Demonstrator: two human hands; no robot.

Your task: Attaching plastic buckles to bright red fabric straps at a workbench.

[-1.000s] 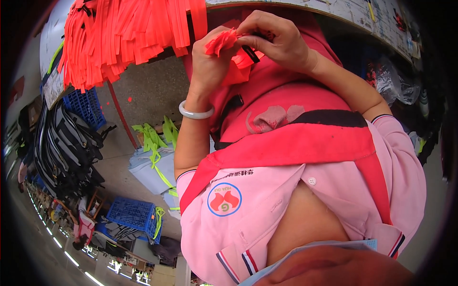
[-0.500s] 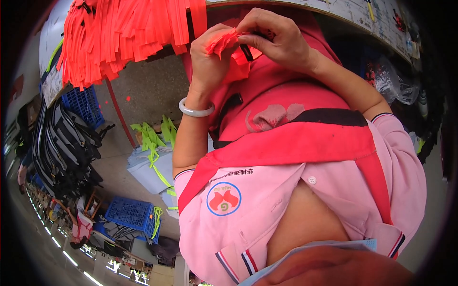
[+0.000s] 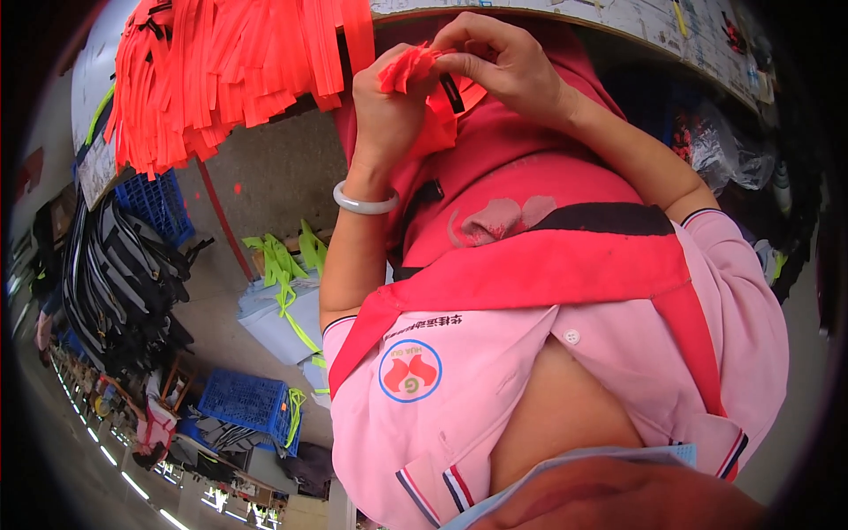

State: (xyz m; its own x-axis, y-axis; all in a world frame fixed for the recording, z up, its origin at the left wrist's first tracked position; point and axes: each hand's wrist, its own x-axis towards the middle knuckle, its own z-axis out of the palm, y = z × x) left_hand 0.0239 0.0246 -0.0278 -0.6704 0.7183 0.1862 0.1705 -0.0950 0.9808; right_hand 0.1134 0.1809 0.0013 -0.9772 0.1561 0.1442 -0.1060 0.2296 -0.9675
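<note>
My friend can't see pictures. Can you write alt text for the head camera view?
Two bare hands, the left hand and right hand, pinch a small orange-red strap piece with a black buckle, above a red apron. A bunch of orange-red straps hangs on the left.

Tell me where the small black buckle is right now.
Head view, top centre: the black buckle sits on the orange strap, pinched between the left hand and right hand.

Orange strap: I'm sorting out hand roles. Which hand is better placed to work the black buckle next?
Probably the right hand: its fingers sit by the black buckle, while the left hand clutches the bunched orange strap.
</note>
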